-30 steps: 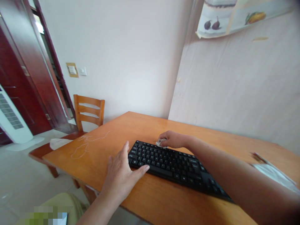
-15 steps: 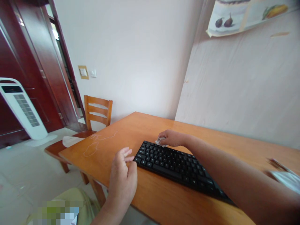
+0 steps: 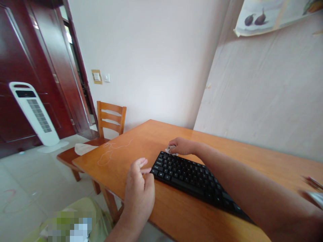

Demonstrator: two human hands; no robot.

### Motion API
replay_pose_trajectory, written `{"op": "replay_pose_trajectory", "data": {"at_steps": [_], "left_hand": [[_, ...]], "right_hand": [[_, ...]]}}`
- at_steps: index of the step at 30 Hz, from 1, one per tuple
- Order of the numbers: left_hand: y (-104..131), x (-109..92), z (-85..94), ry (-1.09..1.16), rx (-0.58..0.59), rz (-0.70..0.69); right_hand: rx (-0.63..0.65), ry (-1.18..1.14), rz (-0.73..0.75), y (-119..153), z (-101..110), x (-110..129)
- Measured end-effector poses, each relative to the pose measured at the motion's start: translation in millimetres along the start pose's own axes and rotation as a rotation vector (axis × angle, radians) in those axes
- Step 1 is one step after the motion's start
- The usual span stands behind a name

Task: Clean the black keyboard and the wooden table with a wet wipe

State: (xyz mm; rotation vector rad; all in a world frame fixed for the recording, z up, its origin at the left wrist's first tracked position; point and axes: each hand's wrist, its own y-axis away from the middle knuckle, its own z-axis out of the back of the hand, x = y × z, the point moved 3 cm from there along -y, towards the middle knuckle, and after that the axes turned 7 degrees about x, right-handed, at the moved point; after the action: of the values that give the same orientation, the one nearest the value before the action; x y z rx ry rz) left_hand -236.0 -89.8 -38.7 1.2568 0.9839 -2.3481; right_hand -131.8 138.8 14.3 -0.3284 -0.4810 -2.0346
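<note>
A black keyboard [image 3: 186, 178] lies at a slant on the wooden table [image 3: 136, 134]. At its back left edge, my right hand [image 3: 183, 146] is closed on a crumpled whitish tissue [image 3: 170, 149], and my right forearm passes over the keyboard's right part. My left hand [image 3: 140, 185] is at the keyboard's left end, its fingers apart and holding nothing, with fingertips at the front left corner.
A wooden chair [image 3: 111, 117] stands beyond the table's left end, with a white cloth [image 3: 84, 149] on a brown seat. Pencils [image 3: 314, 183] lie at the far right. White scribbles mark the tabletop's left part. A white tower fan [image 3: 37, 114] stands by the door.
The view has turned slightly left, so the scene sits further right. My right hand with the tissue has moved a little left along the keyboard's back edge. My left hand stays by the corner.
</note>
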Motion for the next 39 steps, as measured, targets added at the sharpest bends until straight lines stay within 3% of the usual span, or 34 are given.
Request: {"op": "replay_pose_trajectory", "data": {"at_steps": [13, 27, 39], "left_hand": [[1, 1, 0.3, 0.045, -0.003, 0.01], [0, -2, 3.0, 0.165, -0.077, 0.067], [0, -12, 6.9, 0.293, -0.148, 0.141]], "right_hand": [[-0.03, 0.064, 0.029, -18, 1, 24], [-0.001, 0.319, 0.078, -19, 4, 59], [0.056, 0.438, 0.179, -6, -7, 89]]}}
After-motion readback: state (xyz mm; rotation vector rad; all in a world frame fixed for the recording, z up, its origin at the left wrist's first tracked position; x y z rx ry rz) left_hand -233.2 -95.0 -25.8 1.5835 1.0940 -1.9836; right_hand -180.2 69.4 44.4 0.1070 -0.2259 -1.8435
